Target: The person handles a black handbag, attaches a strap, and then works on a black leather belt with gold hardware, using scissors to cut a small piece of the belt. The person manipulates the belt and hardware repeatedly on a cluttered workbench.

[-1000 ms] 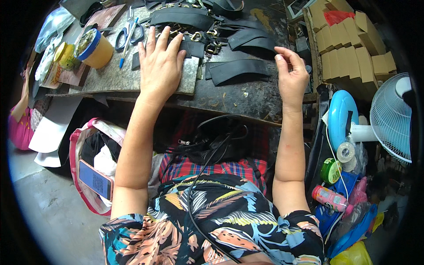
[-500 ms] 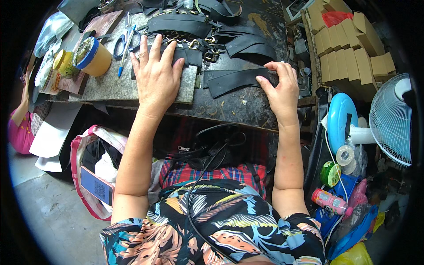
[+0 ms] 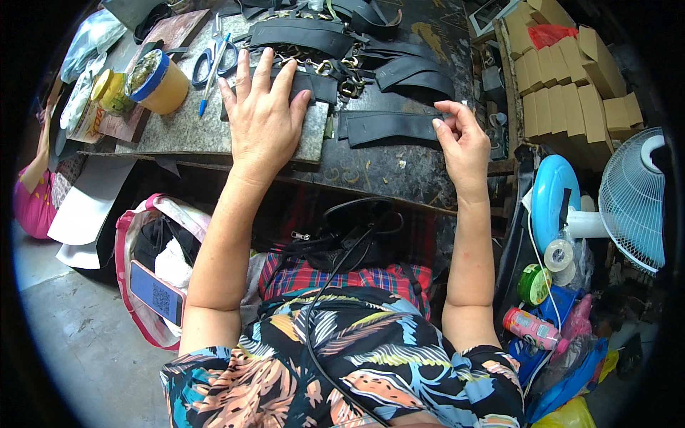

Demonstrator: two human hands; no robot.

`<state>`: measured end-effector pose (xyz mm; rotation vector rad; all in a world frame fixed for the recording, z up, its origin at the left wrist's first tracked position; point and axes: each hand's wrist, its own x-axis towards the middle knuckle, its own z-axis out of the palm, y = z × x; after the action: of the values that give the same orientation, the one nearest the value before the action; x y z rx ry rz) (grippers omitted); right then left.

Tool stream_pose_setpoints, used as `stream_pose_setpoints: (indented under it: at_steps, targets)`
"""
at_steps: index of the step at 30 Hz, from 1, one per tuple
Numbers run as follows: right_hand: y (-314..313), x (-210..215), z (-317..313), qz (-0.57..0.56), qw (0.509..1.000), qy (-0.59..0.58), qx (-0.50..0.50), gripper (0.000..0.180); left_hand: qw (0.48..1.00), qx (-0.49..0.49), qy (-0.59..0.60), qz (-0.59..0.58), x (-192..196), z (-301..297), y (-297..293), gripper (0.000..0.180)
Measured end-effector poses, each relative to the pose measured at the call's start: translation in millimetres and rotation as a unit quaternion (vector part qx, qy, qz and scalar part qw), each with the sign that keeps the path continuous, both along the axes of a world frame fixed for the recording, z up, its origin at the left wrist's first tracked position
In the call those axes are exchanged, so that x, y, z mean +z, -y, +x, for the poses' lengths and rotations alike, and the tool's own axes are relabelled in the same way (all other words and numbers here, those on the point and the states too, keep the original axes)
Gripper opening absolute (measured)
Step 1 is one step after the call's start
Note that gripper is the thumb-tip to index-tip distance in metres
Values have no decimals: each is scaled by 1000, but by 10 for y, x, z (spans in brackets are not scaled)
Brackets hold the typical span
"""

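Observation:
My left hand (image 3: 265, 135) lies flat with its fingers spread, over a dark strap piece (image 3: 314, 87) on the grey stone slab (image 3: 200, 132). To its right, my right hand (image 3: 465, 146) has thumb and curled fingers at the right end of a black strap (image 3: 392, 130). This strap lies on the dark table over another strip, whose left end peeks out. Beyond the hands are a wide black strap (image 3: 303, 37), metal chain with rings (image 3: 349, 85), and a stack of curved black straps (image 3: 414, 77).
Left of my left hand are blue-handled scissors (image 3: 202, 68), a blue pen (image 3: 214, 75), a tub with a blue rim (image 3: 160, 85) and a yellow-lidded jar (image 3: 110, 93). Cardboard boxes (image 3: 564, 107) and a fan (image 3: 631, 200) stand right. A bag with a phone (image 3: 155, 292) hangs below.
The upper black strap at my right hand has turned to lie more level over the strip beneath. My left hand stays spread on its piece. The whole view has shifted slightly.

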<state>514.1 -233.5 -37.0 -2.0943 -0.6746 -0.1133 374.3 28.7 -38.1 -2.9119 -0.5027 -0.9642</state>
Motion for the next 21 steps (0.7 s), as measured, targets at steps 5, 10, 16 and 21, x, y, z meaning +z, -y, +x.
stream_pose_setpoints:
  at_steps: [5,10,16,21]
  targets:
    - [-13,2,0,86,996,29,-1,28,1000,0,-5,-1,4,-1,2,48]
    - [-39,-3,2,59,997,53,-4,30,1000,-10,15,13,35,-22,20,47]
    - [-26,31,-36,-52,998,40,-3,33,993,-91,74,-17,118,-111,21,44]
    - [-70,108,-33,-50,990,127,24,33,996,-65,62,-15,132,-142,-143,43]
